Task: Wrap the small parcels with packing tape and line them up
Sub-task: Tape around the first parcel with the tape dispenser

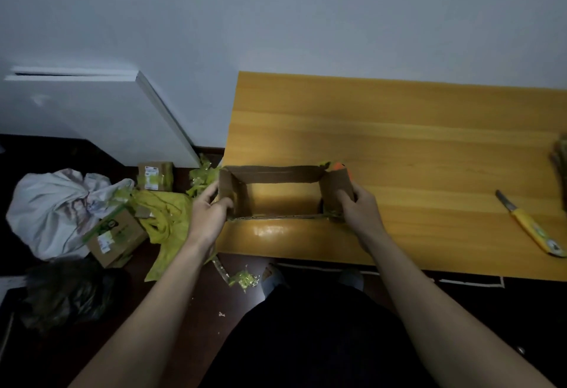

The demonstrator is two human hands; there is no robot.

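We hold the open box (276, 191) at the table's (399, 130) near-left corner — left hand (211, 206) pinching one end wall, right hand (356, 203) the other — probably squaring it up so the flaps can close before taping; no tape visible

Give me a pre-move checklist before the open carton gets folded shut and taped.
1. Both hands on the carton: ok, left hand grips the left end, right hand the right end.
2. Carton supported: ok, it rests on the wooden table near the left front edge.
3. Carton empty: ok, the table shows through it.
4. Packing tape within reach: cannot tell, no roll is clearly visible.
5. Knife clear of hands: ok, it lies far right on the table.
6. Floor tidy: not ok, yellow-green scraps and small boxes lie about.
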